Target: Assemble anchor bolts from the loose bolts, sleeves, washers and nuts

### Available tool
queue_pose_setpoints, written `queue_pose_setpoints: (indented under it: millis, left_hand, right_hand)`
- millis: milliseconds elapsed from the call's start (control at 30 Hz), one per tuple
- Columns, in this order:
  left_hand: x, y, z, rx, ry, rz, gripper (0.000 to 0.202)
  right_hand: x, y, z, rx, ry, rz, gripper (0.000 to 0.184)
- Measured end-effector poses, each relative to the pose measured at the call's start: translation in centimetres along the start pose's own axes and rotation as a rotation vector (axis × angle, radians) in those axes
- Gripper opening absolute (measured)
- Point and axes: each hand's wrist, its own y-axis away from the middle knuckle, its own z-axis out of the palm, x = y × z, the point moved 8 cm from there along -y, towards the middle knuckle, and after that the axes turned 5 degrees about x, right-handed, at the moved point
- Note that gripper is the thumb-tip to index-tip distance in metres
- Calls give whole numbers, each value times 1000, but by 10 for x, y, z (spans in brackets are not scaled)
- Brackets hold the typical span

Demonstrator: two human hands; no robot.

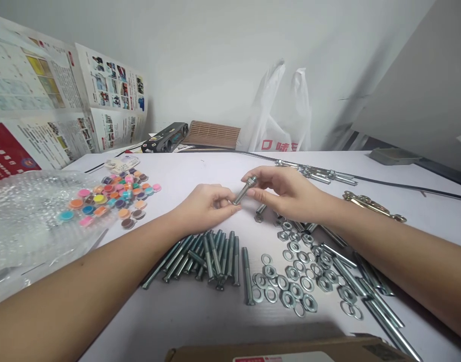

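A metal bolt (243, 194) with a nut and washer near its upper end is held tilted between my hands above the white table (185, 173). My left hand (206, 206) pinches its lower end between thumb and fingers. At the nut end, the thumb and fingers of my right hand (287, 193) close around it. Below my left hand lies a pile of loose bolts (211, 254). Loose nuts and washers (296, 289) are spread below my right hand, and metal sleeves (385, 314) lie partly under my right forearm.
Assembled bolts (313, 173) lie behind my right hand, with brass-coloured hardware (372, 205) further right. Small colourful paint pots (113, 193) and bubble wrap (37, 221) are at left. A white plastic bag (276, 115) stands at the back. A cardboard box (215, 352) borders the front.
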Motion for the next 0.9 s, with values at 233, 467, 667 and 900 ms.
queue_pose_setpoints:
  millis: [233,467,667,900]
  left_hand:
    - [1,1,3,-34,-3,42,36]
    - [6,2,5,-48,-73,177,37]
    - [7,1,8,-63,-90,230,45]
    - [7,2,8,-59,-99,286,49]
  right_hand:
    - [9,0,10,-58,-171,71,27]
    - [14,1,13,-96,-197,123,27]
    - [8,1,17,-102,-281,171,23]
    - [5,1,19,-111,-314,173,15]
